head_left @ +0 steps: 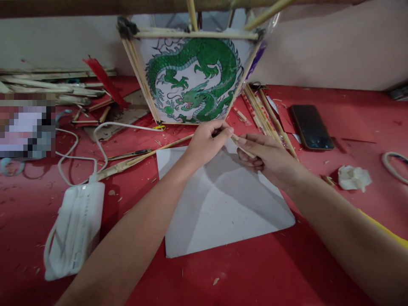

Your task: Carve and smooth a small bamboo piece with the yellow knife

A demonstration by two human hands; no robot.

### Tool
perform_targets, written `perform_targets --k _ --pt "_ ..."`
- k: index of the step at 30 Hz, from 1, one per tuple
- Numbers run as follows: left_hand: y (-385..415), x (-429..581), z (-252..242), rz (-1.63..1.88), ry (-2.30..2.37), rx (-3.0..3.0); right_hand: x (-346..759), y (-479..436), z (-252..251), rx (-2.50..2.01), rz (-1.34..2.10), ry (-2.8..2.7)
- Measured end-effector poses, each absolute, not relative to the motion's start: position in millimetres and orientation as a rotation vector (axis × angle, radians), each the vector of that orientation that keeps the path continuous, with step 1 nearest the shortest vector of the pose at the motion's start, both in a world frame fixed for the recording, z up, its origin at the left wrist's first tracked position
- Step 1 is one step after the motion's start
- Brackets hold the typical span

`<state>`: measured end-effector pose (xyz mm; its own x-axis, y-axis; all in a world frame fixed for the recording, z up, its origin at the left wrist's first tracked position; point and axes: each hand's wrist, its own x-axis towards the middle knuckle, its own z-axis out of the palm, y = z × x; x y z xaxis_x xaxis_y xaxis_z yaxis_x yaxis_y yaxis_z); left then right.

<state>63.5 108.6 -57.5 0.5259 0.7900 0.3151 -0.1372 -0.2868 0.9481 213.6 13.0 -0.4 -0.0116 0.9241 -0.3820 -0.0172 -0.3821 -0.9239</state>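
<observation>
My left hand [208,142] and my right hand [264,155] meet above the far edge of a white sheet of paper [219,204] lying on the red table [287,272]. Both hands are closed on a thin bamboo stick [237,139]: the left pinches its end, the right wraps round it with the forefinger stretched along it. Just behind the hands stands a bamboo-framed lantern [194,76] with a green dragon picture on its front panel.
A white power bank [76,229] with a coiled cable lies at the left. Long bamboo strips [140,158] lie beside the paper, and more sticks [264,114] to the right of the lantern. A black phone [310,126], a crumpled tissue [353,177] and wood shavings are on the table.
</observation>
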Motion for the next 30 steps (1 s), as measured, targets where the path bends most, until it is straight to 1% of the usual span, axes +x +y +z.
perform_targets --k 7,15,21,26,30 --pt "107 63 -55 0.994 0.587 1.627 218 12 -1 -1.632 1.018 -1.523" --pt "108 64 -56 1.039 0.628 1.601 222 7 4 -1.879 0.675 -1.839" --pt "111 66 -60 1.075 0.665 1.524 213 5 -3 -2.076 0.435 -2.167" --pt "111 66 -60 1.067 0.671 1.538 205 2 -8 -2.162 0.340 -2.297" --pt "109 66 -59 1.067 0.656 1.562 207 3 -8 -2.123 0.392 -2.233"
